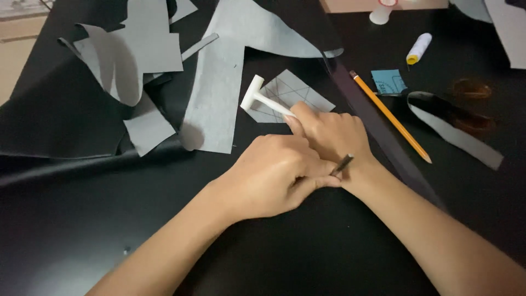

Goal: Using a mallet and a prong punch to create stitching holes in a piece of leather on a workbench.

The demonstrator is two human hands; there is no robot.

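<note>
My right hand (331,134) grips the handle of a small white mallet (257,97), whose head points up and to the left over a grey paper pattern piece with crossed lines (307,93). My left hand (276,175) lies curled just in front of the right one, pinching a thin dark metal tool (342,163) whose upper end sticks out beside my right wrist. Both hands rest over black sheet material (109,219) that covers the work surface. The tool's lower tip is hidden under my left hand.
Grey cut-off pieces (137,49) lie at the upper left. A yellow pencil (390,116) lies diagonally to the right, beside a small blue card (388,82), a white spool of thread (419,48), a curled grey strip (455,131) and dark scissors (471,104).
</note>
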